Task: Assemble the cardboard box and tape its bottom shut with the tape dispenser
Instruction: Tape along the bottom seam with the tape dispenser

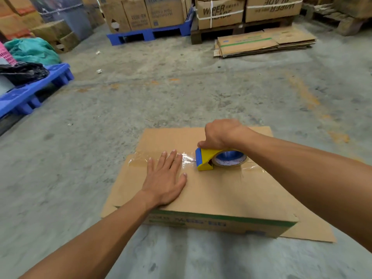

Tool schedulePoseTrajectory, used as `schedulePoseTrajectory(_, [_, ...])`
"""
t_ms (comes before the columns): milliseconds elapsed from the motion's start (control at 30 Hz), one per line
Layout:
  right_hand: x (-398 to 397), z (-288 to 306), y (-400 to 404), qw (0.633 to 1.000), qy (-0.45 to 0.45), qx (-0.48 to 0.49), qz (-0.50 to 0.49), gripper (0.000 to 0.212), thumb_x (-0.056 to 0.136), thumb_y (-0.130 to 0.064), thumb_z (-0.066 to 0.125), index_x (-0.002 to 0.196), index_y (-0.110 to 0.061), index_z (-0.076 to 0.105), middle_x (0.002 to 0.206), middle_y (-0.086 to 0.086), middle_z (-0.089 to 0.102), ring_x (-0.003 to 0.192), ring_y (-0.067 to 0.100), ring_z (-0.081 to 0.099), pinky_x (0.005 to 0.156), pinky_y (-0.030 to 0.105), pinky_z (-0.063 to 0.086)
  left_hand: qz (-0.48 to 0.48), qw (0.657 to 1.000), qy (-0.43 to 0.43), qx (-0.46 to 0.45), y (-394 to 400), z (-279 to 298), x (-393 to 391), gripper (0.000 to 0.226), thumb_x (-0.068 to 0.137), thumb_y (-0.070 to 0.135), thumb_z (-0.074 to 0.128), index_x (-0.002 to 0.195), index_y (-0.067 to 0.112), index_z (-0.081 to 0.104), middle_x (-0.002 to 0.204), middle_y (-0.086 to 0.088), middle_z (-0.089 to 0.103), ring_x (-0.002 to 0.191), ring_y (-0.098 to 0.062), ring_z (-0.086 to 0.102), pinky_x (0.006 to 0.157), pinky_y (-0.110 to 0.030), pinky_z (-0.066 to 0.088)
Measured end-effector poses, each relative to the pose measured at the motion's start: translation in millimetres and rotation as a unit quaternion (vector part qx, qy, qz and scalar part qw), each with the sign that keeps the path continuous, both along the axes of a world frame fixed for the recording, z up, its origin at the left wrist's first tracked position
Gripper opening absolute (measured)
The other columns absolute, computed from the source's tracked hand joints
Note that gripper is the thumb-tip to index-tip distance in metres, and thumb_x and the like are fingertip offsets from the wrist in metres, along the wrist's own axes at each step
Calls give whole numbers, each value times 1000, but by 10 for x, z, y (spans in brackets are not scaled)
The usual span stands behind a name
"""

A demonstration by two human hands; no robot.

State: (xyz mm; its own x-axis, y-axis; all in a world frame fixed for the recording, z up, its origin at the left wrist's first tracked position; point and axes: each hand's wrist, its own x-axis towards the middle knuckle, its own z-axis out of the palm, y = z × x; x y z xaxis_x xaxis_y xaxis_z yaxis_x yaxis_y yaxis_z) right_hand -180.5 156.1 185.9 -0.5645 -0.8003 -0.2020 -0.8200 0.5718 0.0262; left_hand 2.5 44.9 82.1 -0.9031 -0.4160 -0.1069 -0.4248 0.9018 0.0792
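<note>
Left hand [165,178]: fingers flat, spread, pressing the box [211,190] on the floor. Right hand [221,135]: wrapped round the tape dispenser [209,159] mid-seam. I'd press low and pull the tape [141,158] straight along the seam.

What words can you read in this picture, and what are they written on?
"WIPER": on the strapped carton at the back; the line under it is blurred.
"WIPER BLADE", upside down: on the carton to its right.
Print on the cartons on the blue pallet: too blurred to read.
Blue print on the side of the box being taped: blurred.
Small print on the tape roll: too small.
</note>
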Motion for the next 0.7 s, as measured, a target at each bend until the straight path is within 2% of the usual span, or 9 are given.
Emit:
schedulePoseTrajectory(100, [-34,11,25,1000,-10,8,-6,48,89,-61,47,104,-16,59,106,7,62,89,28,53,75,34,41,-8,999,26,32,267,-21,-160,63,102,45,16,158,20,1,166,3,-8,152,-17,-10,120,-50,-7])
schedulePoseTrajectory(167, [-85,-19,54,1000,-24,6,-11,48,88,-62,48,101,-17,53,101,7,59,86,28,51,74,35,40,-15,999,38,15,356,-93,-196,62,102,46,13,158,22,0,166,5,-7,151,-15,-11,120,-50,-6])
schedulePoseTrajectory(233, [-139,-45,67,998,-63,-23,-12,46,87,-59,51,108,-19,51,100,5,57,87,26,51,74,35,40,-8,999,40,2,341,-148,-195,62,101,47,11,158,24,0,166,7,-6,151,-13,-10,121,-49,-5])
schedulePoseTrajectory(333, [-206,-33,87,991,-123,-46,21,29,90,-49,54,106,-25,55,100,1,57,92,23,53,75,35,41,-9,999,46,-4,335,-161,-174,63,101,48,11,158,24,-1,166,7,-6,151,-13,-11,121,-48,-5])
schedulePoseTrajectory(433, [-296,-30,135,979,-186,-60,61,18,93,-39,55,104,-27,60,110,-2,58,101,21,54,86,35,43,-8,999,49,0,348,-163,-176,64,100,49,12,158,24,0,166,7,-6,151,-13,-10,121,-50,-3])
schedulePoseTrajectory(500, [-355,3,204,969,-227,-74,68,15,94,-32,54,105,-27,63,111,-8,58,103,17,53,84,28,40,-6,999,49,1,347,-164,-175,65,100,50,11,158,24,0,166,7,-4,151,-13,-9,121,-51,-2])
schedulePoseTrajectory(567, [-382,49,275,961,-254,-92,64,16,96,-30,54,108,-26,63,103,-15,57,99,12,52,75,17,38,-7,999,52,1,338,-158,-176,65,99,50,11,158,24,2,166,7,-2,152,-14,-7,120,-52,0])
schedulePoseTrajectory(633, [-367,74,313,959,-257,-107,57,20,97,-33,53,112,-26,63,99,-17,56,99,13,54,70,16,37,-10,999,52,1,337,-159,-172,66,99,50,11,158,23,2,166,7,-2,152,-15,-7,120,-52,0])
schedulePoseTrajectory(700, [-346,65,327,968,-224,-95,70,27,96,-43,51,118,-32,63,108,-11,57,107,18,57,77,24,40,-11,999,48,7,339,-163,-170,66,99,51,11,158,24,0,166,7,-4,151,-15,-10,120,-51,-2])
